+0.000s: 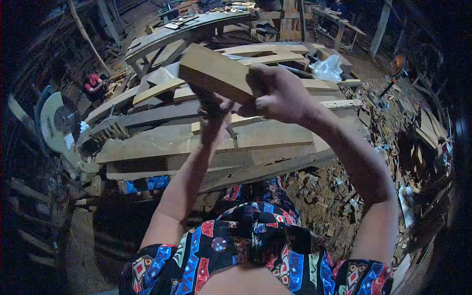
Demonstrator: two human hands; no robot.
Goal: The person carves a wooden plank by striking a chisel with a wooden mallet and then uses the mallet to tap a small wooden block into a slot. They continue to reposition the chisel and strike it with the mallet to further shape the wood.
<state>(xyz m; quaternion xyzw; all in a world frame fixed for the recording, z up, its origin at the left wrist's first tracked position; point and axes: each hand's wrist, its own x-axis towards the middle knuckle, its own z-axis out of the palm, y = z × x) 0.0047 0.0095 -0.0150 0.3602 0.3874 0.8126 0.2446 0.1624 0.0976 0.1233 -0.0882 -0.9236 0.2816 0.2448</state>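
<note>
A thick rectangular wooden block point(216, 69) is held up in the air over the workbench point(162, 142). My right hand point(282, 93) grips its right end, with the thumb below and the fingers around the far side. Under the block's middle is my left hand point(215, 105), its fingers curled up against the underside and partly in shadow. The block tilts, its left end higher than its right. Below the hands, a small strip of wood point(196, 129) lies on the bench's planks.
A circular saw point(56, 123) stands at the bench's left end. Long boards point(265, 49) and a clear plastic bag point(327, 68) lie beyond. Wood scraps point(314, 196) litter the ground at right, near a standing fan point(397, 64). Another person point(93, 83) sits far left.
</note>
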